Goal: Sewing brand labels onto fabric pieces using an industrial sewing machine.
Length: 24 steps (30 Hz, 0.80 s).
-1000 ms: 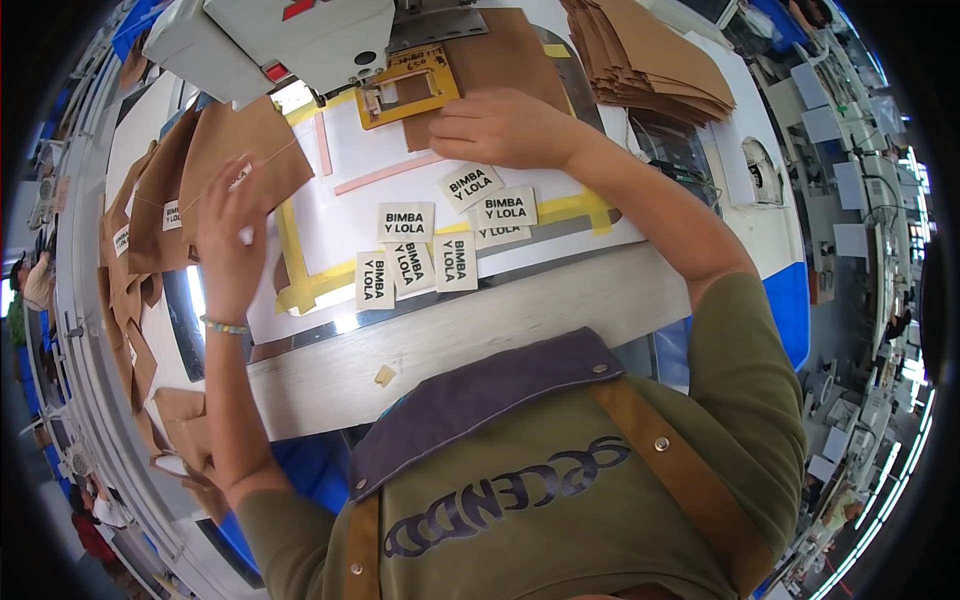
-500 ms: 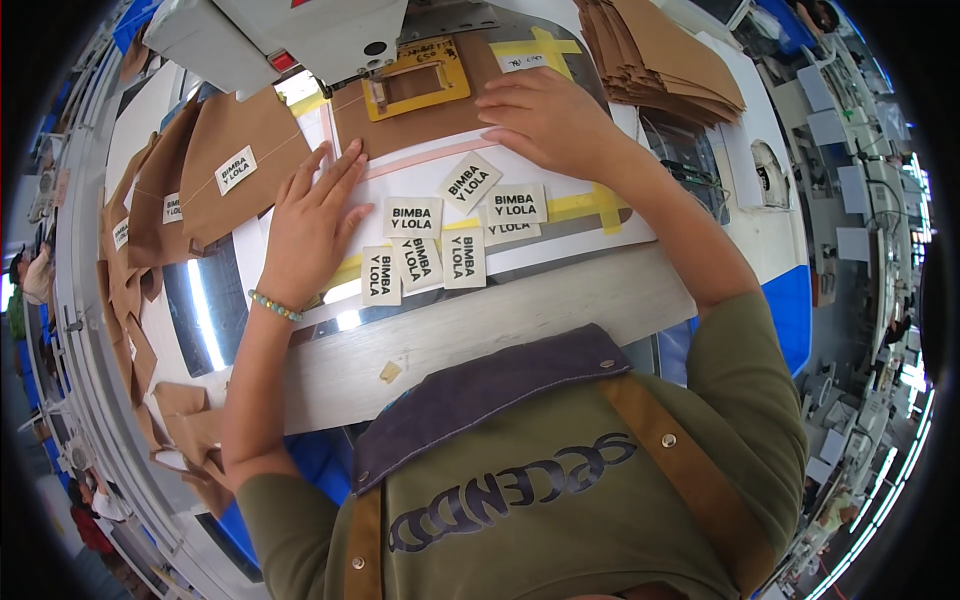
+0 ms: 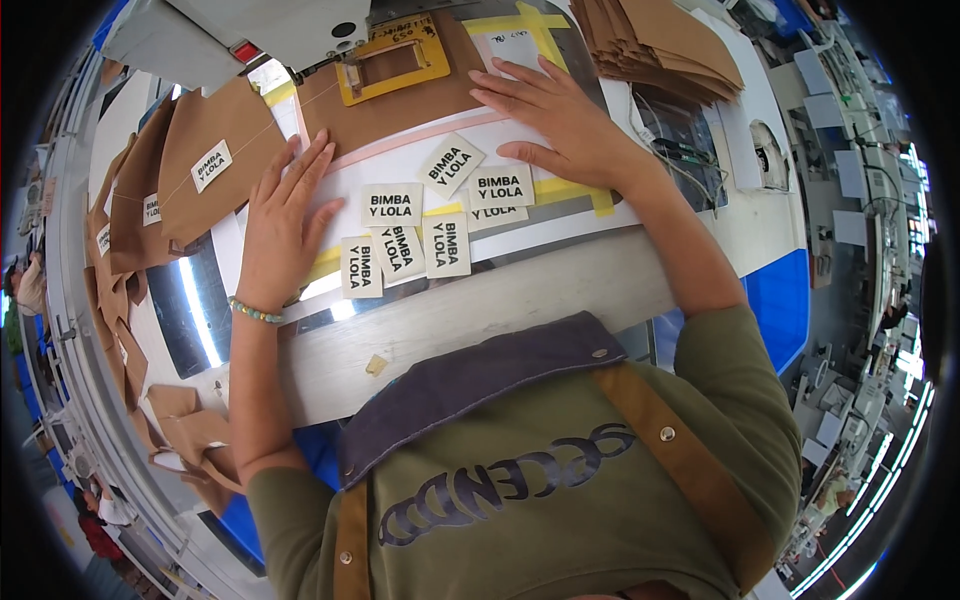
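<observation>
A brown fabric panel [image 3: 320,122] lies under the sewing machine head [image 3: 290,30], with a yellow template frame [image 3: 437,68] on top of it. My left hand [image 3: 280,225] rests flat beside the panel's near left corner, fingers stretched and touching its edge. At the panel's right end my right hand [image 3: 565,125] is spread, fingertips at the edge and thumb apart; neither hand grips anything. Between my hands and nearer me, several white printed labels [image 3: 392,205] lie loose, some overlapping, on a white sheet [image 3: 350,175] with yellow tape.
Brown panels bearing white labels [image 3: 212,165] hang in layers at the left. A stack of brown pieces [image 3: 670,45] sits at the far right, above cables [image 3: 690,165]. Blue bins [image 3: 778,310] stand below the table's edge. A small tan scrap [image 3: 376,365] lies near me.
The whole view has shifted a little, so the scene sits further left and up. My right hand's fingers have spread wider, the thumb now lower. My left hand stays by the panel's corner.
</observation>
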### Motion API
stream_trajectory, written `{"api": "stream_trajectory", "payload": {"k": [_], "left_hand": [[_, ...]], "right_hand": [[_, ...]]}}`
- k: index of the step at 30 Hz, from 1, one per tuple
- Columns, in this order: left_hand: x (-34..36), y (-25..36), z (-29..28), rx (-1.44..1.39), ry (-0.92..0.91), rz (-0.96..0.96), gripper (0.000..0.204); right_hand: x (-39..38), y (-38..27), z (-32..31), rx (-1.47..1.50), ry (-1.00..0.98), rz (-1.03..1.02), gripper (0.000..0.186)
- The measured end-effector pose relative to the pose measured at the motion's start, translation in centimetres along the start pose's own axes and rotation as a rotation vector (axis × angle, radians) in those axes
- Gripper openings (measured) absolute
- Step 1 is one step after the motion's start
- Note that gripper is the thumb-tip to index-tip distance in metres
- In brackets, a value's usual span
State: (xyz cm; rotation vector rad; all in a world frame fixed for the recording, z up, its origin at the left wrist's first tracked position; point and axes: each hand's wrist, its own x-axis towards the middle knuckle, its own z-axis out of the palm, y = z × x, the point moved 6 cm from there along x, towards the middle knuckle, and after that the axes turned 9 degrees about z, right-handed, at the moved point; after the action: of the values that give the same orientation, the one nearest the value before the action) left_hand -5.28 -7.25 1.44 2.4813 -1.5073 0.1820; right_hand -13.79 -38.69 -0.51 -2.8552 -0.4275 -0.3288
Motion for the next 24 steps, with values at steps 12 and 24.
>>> {"api": "stream_trajectory", "payload": {"k": [12,24], "left_hand": [[-0.26,-0.49,0.19,0.012,0.030,0.016,0.060],[-0.53,-0.91,0.61,0.049,0.034,0.016,0.056]], "right_hand": [[-0.69,0.69,0.66,-0.027,-0.046,0.006,0.066],[-0.63,0.69,0.43,0.080,-0.077,-0.009,0.057]]}}
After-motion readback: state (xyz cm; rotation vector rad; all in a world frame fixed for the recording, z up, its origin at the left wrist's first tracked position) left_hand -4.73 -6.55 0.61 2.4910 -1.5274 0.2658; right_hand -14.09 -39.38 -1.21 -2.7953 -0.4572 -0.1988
